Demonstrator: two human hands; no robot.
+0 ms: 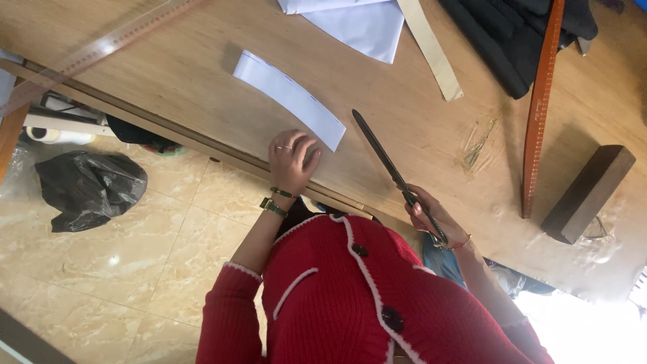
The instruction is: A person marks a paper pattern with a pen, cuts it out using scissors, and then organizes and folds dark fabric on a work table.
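Observation:
My left hand rests on the wooden table close to its near edge, fingers slightly apart and holding nothing. Its fingertips lie beside the near end of a long white paper strip; I cannot tell whether they touch it. It wears rings, and there are bracelets on the wrist. My right hand grips the handles of long dark scissors. Their blades are closed, lie low over the table and point away from me to the left. My red knitted sweater fills the bottom of the view.
White sheets, a beige strip and black fabric lie at the table's far side. An orange curved ruler and a dark wooden block sit right. A clear ruler lies far left. A black bag is on the tiled floor.

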